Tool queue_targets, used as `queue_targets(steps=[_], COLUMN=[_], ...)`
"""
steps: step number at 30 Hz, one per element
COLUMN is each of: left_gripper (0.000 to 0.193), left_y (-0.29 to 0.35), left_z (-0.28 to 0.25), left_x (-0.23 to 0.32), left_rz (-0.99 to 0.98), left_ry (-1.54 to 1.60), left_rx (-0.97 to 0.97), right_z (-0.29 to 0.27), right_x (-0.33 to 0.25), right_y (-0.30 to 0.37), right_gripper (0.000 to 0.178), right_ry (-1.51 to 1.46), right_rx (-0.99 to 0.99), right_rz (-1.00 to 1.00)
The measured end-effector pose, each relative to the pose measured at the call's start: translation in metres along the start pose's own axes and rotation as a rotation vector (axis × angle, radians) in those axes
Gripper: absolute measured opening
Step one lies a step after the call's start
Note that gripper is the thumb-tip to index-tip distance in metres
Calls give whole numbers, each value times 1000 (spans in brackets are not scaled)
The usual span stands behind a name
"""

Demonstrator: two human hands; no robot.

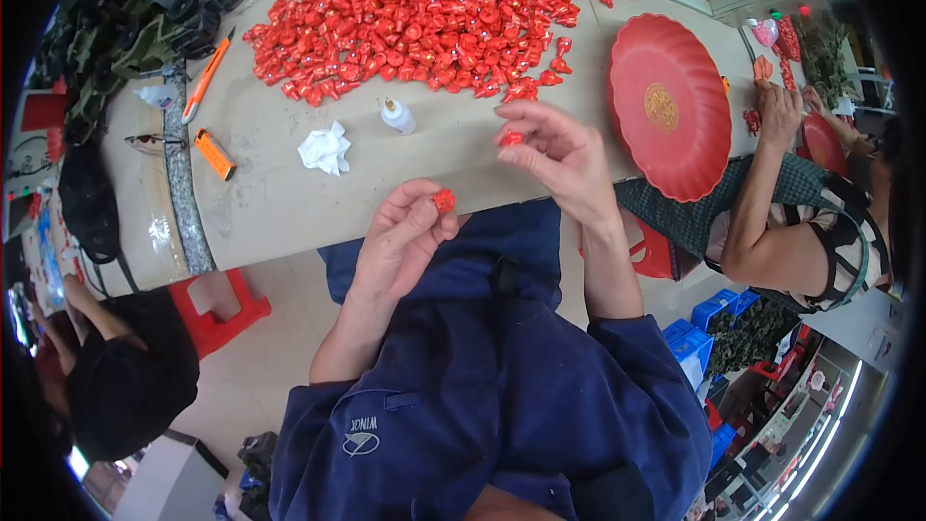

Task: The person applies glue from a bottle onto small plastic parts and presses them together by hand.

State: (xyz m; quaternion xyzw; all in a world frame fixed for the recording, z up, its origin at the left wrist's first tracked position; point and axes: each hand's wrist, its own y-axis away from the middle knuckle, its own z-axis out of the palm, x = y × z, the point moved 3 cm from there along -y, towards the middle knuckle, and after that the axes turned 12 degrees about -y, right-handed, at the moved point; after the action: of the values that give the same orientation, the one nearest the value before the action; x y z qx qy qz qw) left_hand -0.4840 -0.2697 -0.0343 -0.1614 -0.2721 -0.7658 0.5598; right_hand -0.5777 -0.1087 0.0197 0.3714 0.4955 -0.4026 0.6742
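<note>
Between the thumb and fingers of my left hand [400, 232] is a small shiny red plastic piece [444, 200]. My right hand [564, 159], higher and to the right, pinches another small red piece [511, 138]. The two hands are apart, above the near edge of the table. Beyond them lies a big heap of small glossy red pieces [415, 19]. A small white squeeze bottle with a thin tip [396, 116] stands between the heap and my hands. Left of the bottle sits a crumpled white tissue [325, 149].
A scalloped red tray [666, 68] with a gold emblem is right of my hand. An orange utility knife [207, 77] and an orange blade case [214, 154] lie on the left. Co-workers sit on both sides; a red stool [222, 309] stands at left. Blue crates [690, 342] are behind.
</note>
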Motion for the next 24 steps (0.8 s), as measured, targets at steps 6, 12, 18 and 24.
queue_targets(steps=[6, 12, 18, 24], left_gripper=[17, 18, 18, 19], left_y=[1, 5, 5, 7], left_z=[2, 0, 2, 0], left_x=[-3, -4, -5, -3], left_rz=[-12, -5, -23, 26], left_ry=[-23, -28, -40, -144], left_rx=[24, 28, 42, 93], right_z=[-2, 6, 10, 26], right_x=[32, 36, 34, 23], right_y=[16, 23, 33, 42], right_gripper=[27, 17, 17, 15], right_ry=[-277, -569, -321, -124], right_rx=[-91, -101, -44, 35], right_rz=[14, 173, 114, 20])
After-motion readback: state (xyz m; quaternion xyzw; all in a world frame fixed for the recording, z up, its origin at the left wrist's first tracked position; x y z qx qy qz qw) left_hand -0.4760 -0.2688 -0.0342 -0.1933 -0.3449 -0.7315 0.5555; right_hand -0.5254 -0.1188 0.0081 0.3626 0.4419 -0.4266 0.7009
